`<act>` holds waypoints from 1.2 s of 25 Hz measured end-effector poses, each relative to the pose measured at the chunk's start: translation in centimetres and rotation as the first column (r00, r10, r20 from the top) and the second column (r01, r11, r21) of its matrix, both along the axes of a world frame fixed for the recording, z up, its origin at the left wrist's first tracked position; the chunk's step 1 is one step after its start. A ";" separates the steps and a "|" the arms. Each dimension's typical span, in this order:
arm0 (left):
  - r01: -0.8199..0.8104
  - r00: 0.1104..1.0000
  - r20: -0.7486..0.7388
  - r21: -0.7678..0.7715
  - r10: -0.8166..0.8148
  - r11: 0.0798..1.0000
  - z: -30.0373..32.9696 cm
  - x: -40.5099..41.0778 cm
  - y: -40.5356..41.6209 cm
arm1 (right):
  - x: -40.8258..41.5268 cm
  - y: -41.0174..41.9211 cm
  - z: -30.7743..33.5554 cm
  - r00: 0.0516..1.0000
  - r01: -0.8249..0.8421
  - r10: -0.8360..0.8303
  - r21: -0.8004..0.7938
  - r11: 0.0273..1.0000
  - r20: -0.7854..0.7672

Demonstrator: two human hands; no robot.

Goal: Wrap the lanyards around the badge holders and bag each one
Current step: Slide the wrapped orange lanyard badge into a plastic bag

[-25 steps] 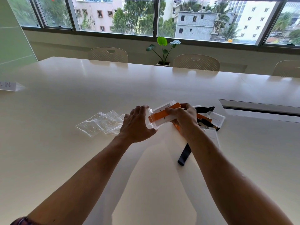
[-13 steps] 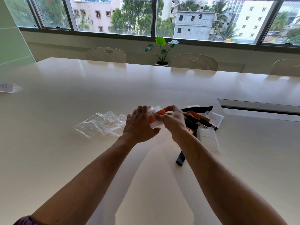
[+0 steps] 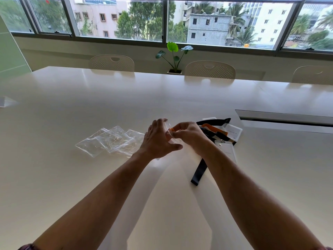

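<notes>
Meeting above the white table [image 3: 54, 177], the left hand [image 3: 158, 141] and the right hand [image 3: 189, 135] hold one badge holder between them, raised off the surface. Only a clear plastic edge [image 3: 168, 131] and a sliver of orange lanyard [image 3: 172, 129] show between the fingers; most of the holder is hidden behind the left hand. The left hand curls around it, thumb stretched out toward the right wrist. The right hand's fingertips are pressed together in a pinch at the orange strip and plastic edge; whether that plastic is bag or holder I cannot tell.

Just left of the hands, a loose spread of clear zip bags [image 3: 111, 141] lies flat on the table, overlapping. To the right sits a heap of further badge holders [image 3: 233, 131] with black [image 3: 212, 121] and orange [image 3: 214, 129] lanyards tangled over them. One black strap [image 3: 199, 171] trails toward the person beneath the right forearm.
</notes>
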State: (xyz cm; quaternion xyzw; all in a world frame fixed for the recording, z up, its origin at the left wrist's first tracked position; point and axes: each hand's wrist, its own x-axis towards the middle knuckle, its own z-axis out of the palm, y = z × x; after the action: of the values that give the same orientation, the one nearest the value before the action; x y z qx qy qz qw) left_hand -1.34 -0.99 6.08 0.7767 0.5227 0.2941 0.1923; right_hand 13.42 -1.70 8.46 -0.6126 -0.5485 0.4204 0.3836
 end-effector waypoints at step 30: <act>0.145 0.620 0.774 -0.279 0.133 0.949 2.1 -1.9 0.1 | 3.6 -1.9 0.2 0.912 0.031 0.045 0.179 0.983 -0.407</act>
State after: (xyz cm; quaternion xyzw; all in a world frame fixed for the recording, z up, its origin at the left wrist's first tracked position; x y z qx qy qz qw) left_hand -3.24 -0.91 8.22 0.5309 0.4233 0.5152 0.5230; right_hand 17.00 -3.59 8.65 -0.4716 -0.4942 0.4889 0.5425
